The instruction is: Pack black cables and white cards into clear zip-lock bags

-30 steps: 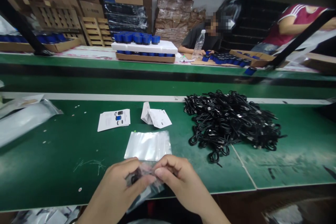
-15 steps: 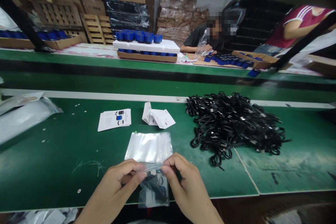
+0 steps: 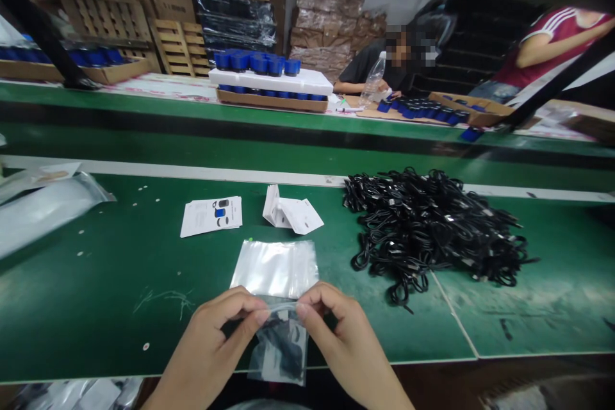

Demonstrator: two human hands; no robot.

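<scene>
A clear plastic bag (image 3: 279, 352) hangs at the table's front edge, with a dark cable and a white paper showing through it. My left hand (image 3: 225, 327) pinches the top left corner of its opening, and my right hand (image 3: 331, 327) pinches the top right corner. Just beyond my fingers lies a stack of flat clear bags (image 3: 276, 267). Behind that stack are a pile of printed leaflets (image 3: 211, 216) on the left and some folded leaflets (image 3: 293, 211) on the right.
A large heap of black cables (image 3: 432, 224) covers the right middle of the green table (image 3: 106, 307). At the far left lies a big plastic bag (image 3: 52, 205). Blue round items (image 3: 257, 63) stand on the rear shelf. Two people are beyond it, one near a clear bottle (image 3: 373, 80).
Both hands still pinch the bag's top edge, which looks straighter between them. The bag's lower end has swung slightly left. The view has shifted a little.
</scene>
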